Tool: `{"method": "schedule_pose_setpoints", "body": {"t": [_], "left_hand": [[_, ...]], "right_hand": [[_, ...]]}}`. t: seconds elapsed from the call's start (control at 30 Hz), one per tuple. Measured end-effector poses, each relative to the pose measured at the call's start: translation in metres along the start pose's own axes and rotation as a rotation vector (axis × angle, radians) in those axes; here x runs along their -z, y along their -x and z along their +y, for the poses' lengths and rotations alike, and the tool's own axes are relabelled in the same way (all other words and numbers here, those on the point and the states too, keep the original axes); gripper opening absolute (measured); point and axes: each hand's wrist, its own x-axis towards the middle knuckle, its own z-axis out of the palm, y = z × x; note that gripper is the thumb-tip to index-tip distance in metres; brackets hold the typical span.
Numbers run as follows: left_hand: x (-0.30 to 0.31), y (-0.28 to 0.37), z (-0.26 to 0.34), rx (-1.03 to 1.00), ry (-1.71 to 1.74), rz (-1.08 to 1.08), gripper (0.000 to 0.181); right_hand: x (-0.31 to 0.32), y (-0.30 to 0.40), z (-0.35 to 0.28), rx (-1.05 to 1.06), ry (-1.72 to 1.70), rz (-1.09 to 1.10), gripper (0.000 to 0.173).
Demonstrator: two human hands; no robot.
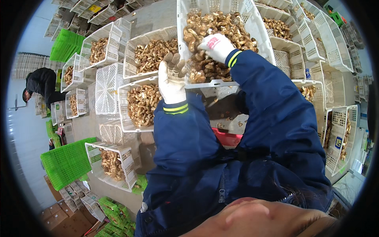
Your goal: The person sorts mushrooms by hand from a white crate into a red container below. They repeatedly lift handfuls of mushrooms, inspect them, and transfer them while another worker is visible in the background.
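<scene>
In front of me stands a white plastic crate [226,84] holding a heap of brown mushrooms [220,25] with pale stems. My right hand [216,47], in a white work glove with red print, reaches into the heap from the right. Its fingertips are down among the mushrooms, so whether they grip one is hidden. My left hand [172,78] is turned palm up at the crate's near left corner. Its glove is soiled on the fingers, which are spread with nothing in them. A mushroom-filled crate [136,130] sits just left of that hand, and another crate [127,56] stands behind it.
More white crates of mushrooms [112,166] stand to the left, and white crates [334,89] line the right. Green crates [66,163] are stacked at left. A person in dark clothes [41,81] bends over at far left. A red plastic edge [226,137] shows between my legs.
</scene>
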Motion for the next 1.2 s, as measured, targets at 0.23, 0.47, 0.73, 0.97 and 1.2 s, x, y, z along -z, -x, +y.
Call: {"method": "schedule_pose_setpoints", "body": {"t": [0.23, 0.47, 0.73, 0.97, 1.2], "left_hand": [[0.003, 0.002, -0.001, 0.001, 0.027, -0.043, 0.034], [0.005, -0.001, -0.004, 0.015, 0.056, -0.047, 0.033], [-0.008, -0.001, -0.006, -0.001, -0.237, 0.042, 0.037], [-0.035, 0.004, -0.032, -0.514, -1.235, -0.064, 0.039], [-0.012, -0.001, 0.024, -0.248, 0.099, 0.252, 0.045]], "right_hand": [[0.008, 0.024, 0.071, -0.396, -0.339, 0.298, 0.028], [-0.003, 0.01, 0.054, -0.376, -0.011, 0.327, 0.05], [-0.003, -0.031, 0.025, -0.385, -0.367, 0.233, 0.036], [0.029, -0.004, 0.02, -0.051, -1.19, 0.06, 0.046], [-0.001, -0.034, 0.021, -0.223, -0.04, 0.098, 0.045]]}}
